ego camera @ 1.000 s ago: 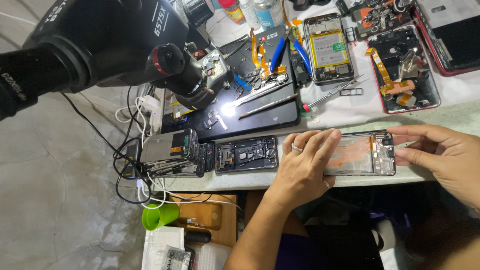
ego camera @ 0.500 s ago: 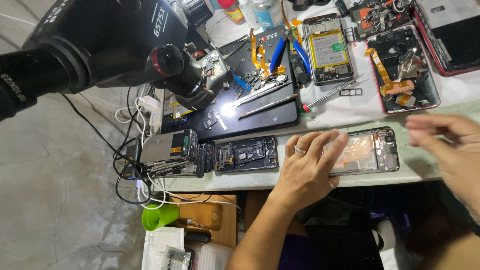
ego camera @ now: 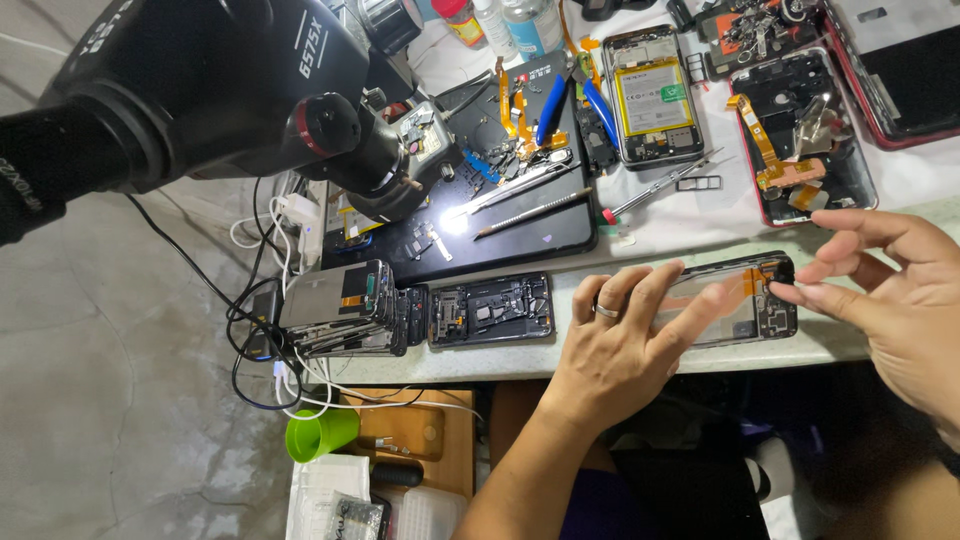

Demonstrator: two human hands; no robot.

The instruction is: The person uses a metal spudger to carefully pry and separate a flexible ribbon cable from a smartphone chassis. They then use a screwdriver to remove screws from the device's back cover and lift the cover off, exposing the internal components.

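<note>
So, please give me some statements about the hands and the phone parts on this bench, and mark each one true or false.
1. The left hand lies flat on the phone frame at the bench edge. True.
2. The left hand wears a ring. True.
3. The right hand holds the blue-handled cutters. False: the cutters lie on the dark mat, and the fingertips touch the frame's end.
4. The green cup stands on the bench top. False: it is below the bench edge.
</note>
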